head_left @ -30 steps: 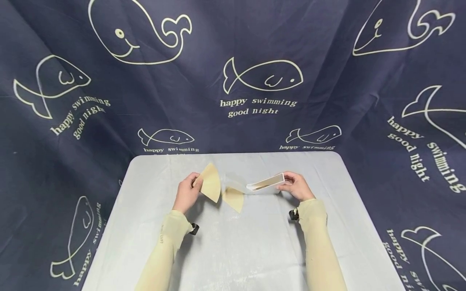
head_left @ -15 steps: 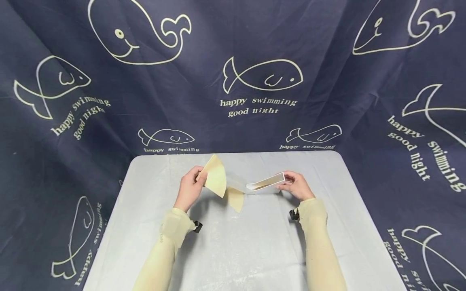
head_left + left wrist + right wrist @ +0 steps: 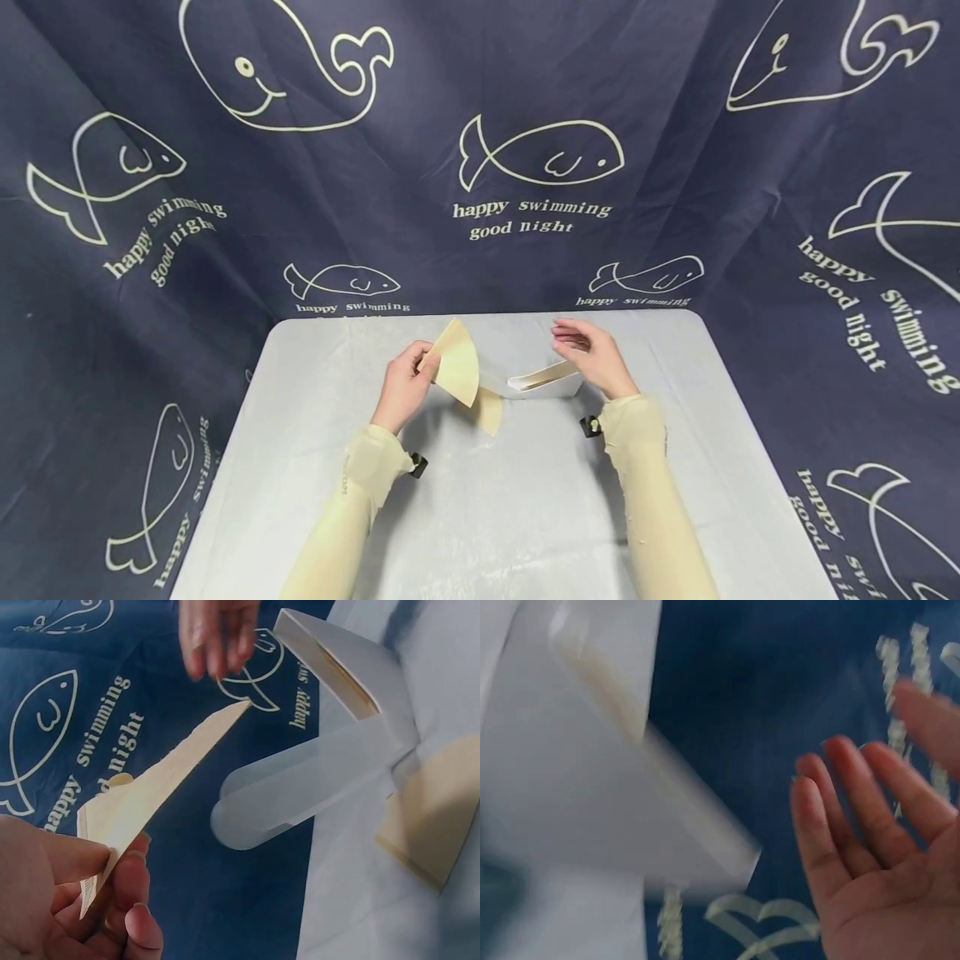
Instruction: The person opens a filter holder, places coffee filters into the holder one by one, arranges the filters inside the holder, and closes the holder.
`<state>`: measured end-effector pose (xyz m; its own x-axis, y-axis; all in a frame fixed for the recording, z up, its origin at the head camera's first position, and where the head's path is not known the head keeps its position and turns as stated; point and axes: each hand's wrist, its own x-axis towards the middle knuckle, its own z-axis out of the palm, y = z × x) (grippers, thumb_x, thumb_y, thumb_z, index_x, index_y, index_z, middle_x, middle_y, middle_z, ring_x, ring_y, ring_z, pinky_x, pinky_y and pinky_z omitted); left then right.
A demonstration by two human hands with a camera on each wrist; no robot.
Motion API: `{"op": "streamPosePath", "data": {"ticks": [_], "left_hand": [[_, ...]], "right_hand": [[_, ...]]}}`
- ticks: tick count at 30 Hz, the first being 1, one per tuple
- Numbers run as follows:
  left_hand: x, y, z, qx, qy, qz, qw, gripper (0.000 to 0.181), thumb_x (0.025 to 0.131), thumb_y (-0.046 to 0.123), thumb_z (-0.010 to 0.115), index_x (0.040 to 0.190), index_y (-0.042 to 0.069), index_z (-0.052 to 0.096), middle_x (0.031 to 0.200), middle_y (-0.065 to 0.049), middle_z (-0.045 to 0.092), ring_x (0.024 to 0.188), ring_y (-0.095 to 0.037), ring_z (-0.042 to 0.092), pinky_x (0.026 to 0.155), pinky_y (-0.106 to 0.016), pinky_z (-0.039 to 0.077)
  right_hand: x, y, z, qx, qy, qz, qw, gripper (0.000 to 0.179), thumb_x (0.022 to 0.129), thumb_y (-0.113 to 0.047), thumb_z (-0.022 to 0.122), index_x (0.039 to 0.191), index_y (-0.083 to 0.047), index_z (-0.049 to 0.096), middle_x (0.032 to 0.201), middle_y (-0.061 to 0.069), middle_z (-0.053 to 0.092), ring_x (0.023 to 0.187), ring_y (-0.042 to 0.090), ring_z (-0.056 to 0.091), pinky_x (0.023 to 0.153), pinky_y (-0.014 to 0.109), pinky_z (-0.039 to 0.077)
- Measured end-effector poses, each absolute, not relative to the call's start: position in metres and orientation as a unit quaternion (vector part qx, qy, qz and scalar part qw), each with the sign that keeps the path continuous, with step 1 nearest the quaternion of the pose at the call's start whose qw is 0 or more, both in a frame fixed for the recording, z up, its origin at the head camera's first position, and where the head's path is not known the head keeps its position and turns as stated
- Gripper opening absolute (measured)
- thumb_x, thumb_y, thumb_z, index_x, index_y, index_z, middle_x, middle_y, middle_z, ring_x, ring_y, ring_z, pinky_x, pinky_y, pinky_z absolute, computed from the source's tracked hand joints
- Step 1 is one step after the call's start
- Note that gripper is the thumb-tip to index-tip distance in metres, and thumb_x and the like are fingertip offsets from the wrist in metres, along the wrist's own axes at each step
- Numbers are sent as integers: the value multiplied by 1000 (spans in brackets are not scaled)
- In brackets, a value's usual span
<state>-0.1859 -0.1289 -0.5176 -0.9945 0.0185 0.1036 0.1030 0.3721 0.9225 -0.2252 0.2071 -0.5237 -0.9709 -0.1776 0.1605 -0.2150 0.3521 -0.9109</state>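
My left hand [image 3: 406,382] pinches a tan, fan-shaped coffee filter [image 3: 461,364] between thumb and fingers, raised over the table. In the left wrist view that filter [image 3: 154,801] appears nearly edge-on, with a crimped seam by the thumb. A second coffee filter [image 3: 491,413] lies on the table, partly behind the held one. To its right stands a white, open-topped box [image 3: 557,387] with tan paper inside. My right hand [image 3: 602,360] hovers over the box's right end, fingers loosely extended and holding nothing; the right wrist view shows its bare palm [image 3: 885,877] apart from the box.
A frosted, translucent flap with a rounded end [image 3: 300,776] sticks out from the box, beside the second filter. The pale cloth-covered table [image 3: 510,517] has its far edge just behind the hands. A dark blue printed curtain [image 3: 420,167] surrounds it.
My right hand has let go of the box's right end and risen up and leftward above it. My left hand has carried its coffee filter to the right and slightly up. The box stays put.
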Motion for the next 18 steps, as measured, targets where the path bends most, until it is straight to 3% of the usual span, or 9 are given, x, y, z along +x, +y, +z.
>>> {"op": "streamPosePath", "data": {"ticks": [4,9,15,18], "left_hand": [[-187,-123,-521,-42,-825,-563,24,12,104,15,62,109,8,71,88,-11,73,69,-13,63,65,-24,52],[-185,-115,-525,-58,-825,-563,8,13,105,16,62,110,9,71,91,-10,75,70,-13,64,66,-25,53],[-183,-107,-531,-74,-829,-554,-8,14,105,20,62,111,12,71,91,-5,74,73,-12,65,68,-26,53],[-183,-107,-535,-73,-822,-565,-10,13,104,19,64,112,10,69,91,-5,75,75,-14,66,69,-26,54]], "right_hand": [[-224,167,-516,142,-816,560,-10,40,97,-5,71,135,4,64,122,25,72,106,34,73,90,20,56],[-221,124,-516,156,-809,561,-79,41,98,-12,72,135,2,63,117,20,75,97,21,74,83,22,57],[-217,103,-521,126,-819,554,-76,12,94,-11,76,97,-1,72,84,4,68,70,5,60,63,18,49],[-217,104,-523,117,-821,557,-56,13,91,-9,78,85,-2,70,75,-1,64,64,4,56,59,18,45]]}}
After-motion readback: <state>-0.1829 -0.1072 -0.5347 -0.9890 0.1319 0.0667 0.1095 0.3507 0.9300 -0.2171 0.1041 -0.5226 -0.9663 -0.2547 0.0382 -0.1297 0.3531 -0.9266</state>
